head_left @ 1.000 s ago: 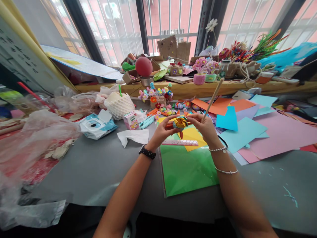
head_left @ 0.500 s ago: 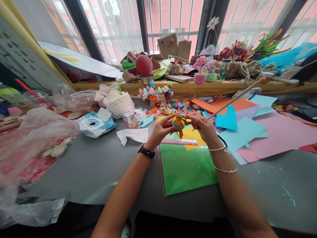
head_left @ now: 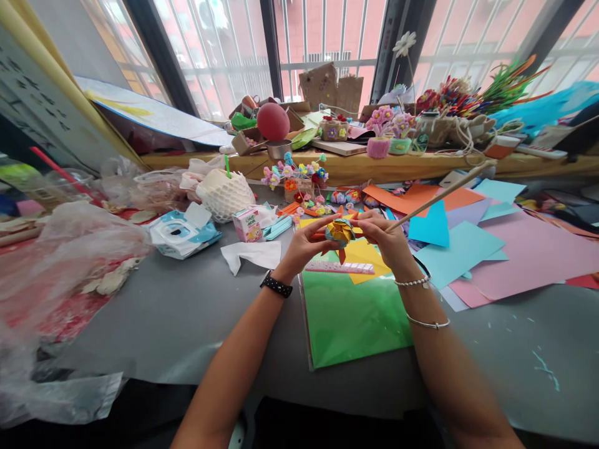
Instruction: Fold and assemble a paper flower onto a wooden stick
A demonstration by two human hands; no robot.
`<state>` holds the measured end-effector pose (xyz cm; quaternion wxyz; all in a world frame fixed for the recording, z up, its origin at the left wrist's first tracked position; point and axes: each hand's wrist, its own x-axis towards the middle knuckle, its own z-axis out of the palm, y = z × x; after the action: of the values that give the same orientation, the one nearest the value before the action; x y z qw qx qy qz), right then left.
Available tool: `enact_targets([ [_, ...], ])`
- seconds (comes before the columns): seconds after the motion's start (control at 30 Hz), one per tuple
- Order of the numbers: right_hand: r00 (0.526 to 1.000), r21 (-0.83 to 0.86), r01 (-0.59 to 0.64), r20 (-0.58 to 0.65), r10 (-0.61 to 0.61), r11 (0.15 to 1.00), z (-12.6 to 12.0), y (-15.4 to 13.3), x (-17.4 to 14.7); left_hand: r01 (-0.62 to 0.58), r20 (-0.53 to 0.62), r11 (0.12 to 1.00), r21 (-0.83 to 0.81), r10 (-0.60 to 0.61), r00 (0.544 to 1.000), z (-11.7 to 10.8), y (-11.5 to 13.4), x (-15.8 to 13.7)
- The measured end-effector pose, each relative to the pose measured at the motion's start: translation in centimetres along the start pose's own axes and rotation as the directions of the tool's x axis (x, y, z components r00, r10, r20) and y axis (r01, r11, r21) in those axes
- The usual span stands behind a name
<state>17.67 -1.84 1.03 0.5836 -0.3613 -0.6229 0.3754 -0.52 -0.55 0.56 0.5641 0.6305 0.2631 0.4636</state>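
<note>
My left hand (head_left: 305, 247) grips a folded paper flower (head_left: 340, 232) from its left side. The flower has a yellow middle, a grey-blue outer layer and orange points sticking out around it. My right hand (head_left: 382, 236) has its fingertips at the flower's right edge. A long thin wooden stick (head_left: 442, 194) is also in my right hand, slanting up to the right from between the fingers. Under both hands lie yellow paper (head_left: 367, 257), a pink ruler (head_left: 339, 267) and a green sheet in a clear sleeve (head_left: 358, 318).
Coloured paper sheets (head_left: 538, 249) spread over the right of the grey table. To the left are a wet-wipes pack (head_left: 180, 234), a small pink box (head_left: 248, 226), a white tissue (head_left: 250, 254) and a netted coconut (head_left: 224, 194). Small craft flowers (head_left: 294, 174) stand behind my hands.
The flower has tilted slightly between my hands, so more of its yellow middle faces me. The stick's far end is a little lower. Both hands keep nearly the same place.
</note>
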Motion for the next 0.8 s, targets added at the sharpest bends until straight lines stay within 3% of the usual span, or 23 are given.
enact_targets([
  [0.53,1.000,0.007,-0.013,0.007,0.012,1.000,0.72,0.45,0.08,-0.007,-0.012,1.000,-0.007,0.007,1.000,-0.34,-0.32,0.22],
  [0.7,0.992,-0.024,-0.018,-0.126,0.015,1.000,0.85,0.73,0.19,-0.025,0.000,0.996,-0.089,0.025,1.000,0.18,-0.33,0.37],
  [0.8,0.989,-0.044,-0.015,-0.148,0.008,0.999,1.00,0.85,0.19,-0.031,-0.009,0.995,-0.095,0.030,1.000,0.24,-0.41,0.37],
])
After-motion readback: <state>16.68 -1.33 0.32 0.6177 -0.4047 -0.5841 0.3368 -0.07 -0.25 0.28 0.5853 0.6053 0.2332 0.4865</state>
